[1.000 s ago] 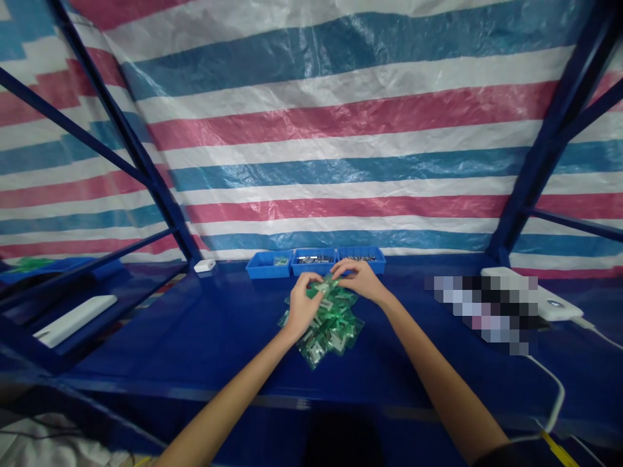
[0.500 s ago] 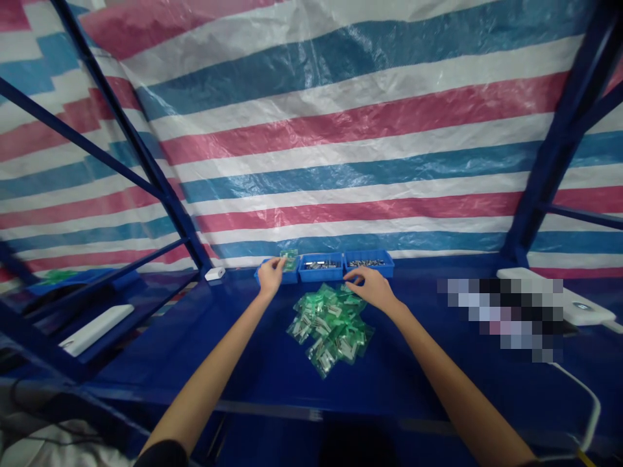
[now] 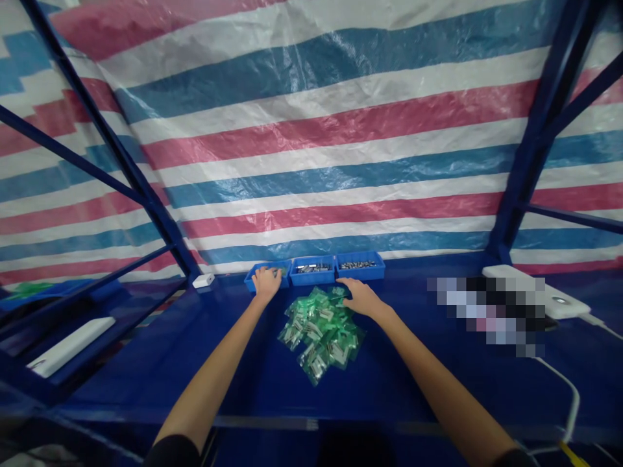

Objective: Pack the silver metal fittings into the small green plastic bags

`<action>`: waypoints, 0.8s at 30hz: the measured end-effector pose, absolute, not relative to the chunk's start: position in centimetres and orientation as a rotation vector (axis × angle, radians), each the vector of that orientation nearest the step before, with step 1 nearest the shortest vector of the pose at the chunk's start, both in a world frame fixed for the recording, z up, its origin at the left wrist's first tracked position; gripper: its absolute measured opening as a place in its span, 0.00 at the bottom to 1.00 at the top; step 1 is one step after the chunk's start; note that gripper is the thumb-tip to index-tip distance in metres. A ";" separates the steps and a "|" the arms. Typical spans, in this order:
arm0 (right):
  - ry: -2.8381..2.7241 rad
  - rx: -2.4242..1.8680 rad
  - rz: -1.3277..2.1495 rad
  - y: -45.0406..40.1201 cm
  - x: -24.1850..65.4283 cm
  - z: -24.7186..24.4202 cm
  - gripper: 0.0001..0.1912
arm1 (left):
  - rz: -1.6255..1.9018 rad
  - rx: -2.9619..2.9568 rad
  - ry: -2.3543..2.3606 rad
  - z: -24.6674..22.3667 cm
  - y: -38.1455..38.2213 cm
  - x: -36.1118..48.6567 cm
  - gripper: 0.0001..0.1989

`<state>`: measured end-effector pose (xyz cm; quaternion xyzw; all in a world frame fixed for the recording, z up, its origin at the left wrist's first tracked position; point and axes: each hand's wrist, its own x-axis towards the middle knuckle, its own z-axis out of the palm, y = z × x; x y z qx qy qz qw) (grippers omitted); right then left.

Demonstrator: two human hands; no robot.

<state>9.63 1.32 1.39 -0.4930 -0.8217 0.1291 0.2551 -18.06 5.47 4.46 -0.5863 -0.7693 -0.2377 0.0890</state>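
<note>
My left hand (image 3: 267, 283) reaches down over the leftmost blue bin (image 3: 250, 281), fingers loosely apart. Just by its fingertips a small green-tinted plastic bag (image 3: 281, 271) shows inside that bin; the hand hides much of the bin's contents. On the table lies a heap of small clear-green bags (image 3: 321, 327) with flat whitish-silver pieces in them. My right hand (image 3: 363, 297) hovers at the heap's upper right edge, open, thumb and fingers spread. I see nothing held in it.
Small metal parts fill the middle blue bin (image 3: 312, 279) and the right blue bin (image 3: 360, 272). A white box (image 3: 203, 280) sits at left. A white device (image 3: 535, 293) with a cable and a blurred-out item are at right. Blue frame posts (image 3: 520, 143) flank the table.
My left hand has lowered into the leftmost bin; the green bag it held raised half a second ago is now down in the bin. My right hand's fingers have spread. The view has shifted slightly.
</note>
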 end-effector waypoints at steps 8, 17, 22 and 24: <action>-2.134 -1.359 0.251 1.1 9.2 1.8 0.13 | -1.270 -2.098 -1.904 3.4 0.3 -10.7 0.11; -1.797 -0.956 0.220 -0.1 8.7 3.9 0.09 | -2.058 -2.334 -1.997 3.6 -1.0 -6.5 0.27; -1.903 -0.823 0.210 -0.4 8.3 3.8 0.12 | -2.292 -2.263 -2.157 3.4 -1.1 -7.5 0.24; -1.924 -0.825 0.222 -0.2 8.2 3.5 0.12 | -2.342 -2.247 -2.154 3.3 -1.2 -7.9 0.22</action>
